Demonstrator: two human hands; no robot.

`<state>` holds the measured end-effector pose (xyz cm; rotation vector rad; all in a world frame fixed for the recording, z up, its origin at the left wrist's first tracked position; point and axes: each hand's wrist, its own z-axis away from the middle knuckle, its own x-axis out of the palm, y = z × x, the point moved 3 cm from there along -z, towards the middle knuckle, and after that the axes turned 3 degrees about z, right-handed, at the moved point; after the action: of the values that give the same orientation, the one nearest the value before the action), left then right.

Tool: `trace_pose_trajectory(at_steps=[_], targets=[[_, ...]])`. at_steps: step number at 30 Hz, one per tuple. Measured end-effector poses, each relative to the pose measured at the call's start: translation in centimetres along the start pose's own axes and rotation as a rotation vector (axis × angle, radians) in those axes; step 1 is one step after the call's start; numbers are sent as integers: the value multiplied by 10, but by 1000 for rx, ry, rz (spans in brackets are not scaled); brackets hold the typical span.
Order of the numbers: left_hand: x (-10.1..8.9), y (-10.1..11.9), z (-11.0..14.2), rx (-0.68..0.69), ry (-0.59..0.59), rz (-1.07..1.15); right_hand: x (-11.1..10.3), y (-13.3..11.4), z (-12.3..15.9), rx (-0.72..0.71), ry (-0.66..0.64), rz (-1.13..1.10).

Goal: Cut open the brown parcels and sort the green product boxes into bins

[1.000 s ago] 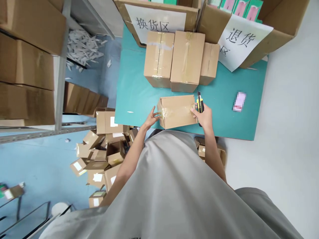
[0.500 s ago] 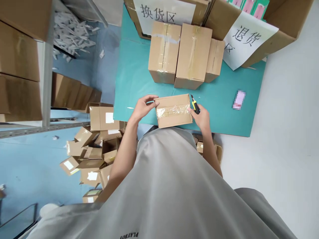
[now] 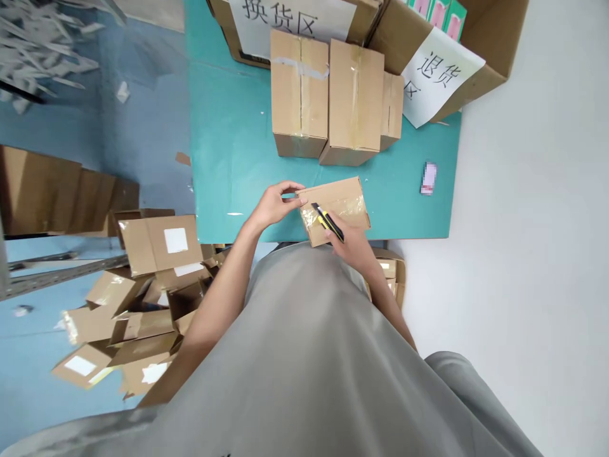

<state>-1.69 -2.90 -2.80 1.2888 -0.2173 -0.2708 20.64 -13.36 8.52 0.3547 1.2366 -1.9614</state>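
Observation:
A small cardboard box [image 3: 337,193] with clear tape across its top sits at the front edge of the table, tilted slightly to the picture. My left hand [image 3: 278,204] grips its left end, thumb on top and fingers at the far corner. In my right hand [image 3: 349,242] is a black and yellow utility knife [image 3: 328,223], held over the box with its tip pointing up and left. Whether the blade touches the tape I cannot tell.
Three taped cartons [image 3: 354,95] stand farther back on the green table [image 3: 228,158]. Behind them are two large open boxes with paper signs [image 3: 435,73]. A blurred pink item [image 3: 429,178] lies at right. Discarded boxes [image 3: 143,324] heap on the floor at left.
My right hand has moved left with the utility knife, from the box's right end to over its top. My left hand keeps its hold. The whole view has shifted somewhat.

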Motion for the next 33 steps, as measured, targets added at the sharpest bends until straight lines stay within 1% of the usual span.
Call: trace_pose_trajectory(at_steps=[3,6,11,16,19,24,28,33], targets=[[-2,-2,-3,21,-38,19,15,-10,1,18,-18,88],[-3,-4,-3,38,-59,26,21,-18,4,70,-9,103],[-2,-4,-3,63,-76,29,23,-36,11,127,2,119],[1,-4,-3,72,-73,-4,29,-53,15,171,16,245],[2,-4,-3,81,-72,-16,30,-57,18,194,28,305],[3,-4,-3,78,-65,-28,29,-59,22,216,31,311],[3,-5,-4,80,-72,-21,29,-64,19,201,23,331],[3,-4,-5,73,-78,-22,29,-73,14,247,-4,406]])
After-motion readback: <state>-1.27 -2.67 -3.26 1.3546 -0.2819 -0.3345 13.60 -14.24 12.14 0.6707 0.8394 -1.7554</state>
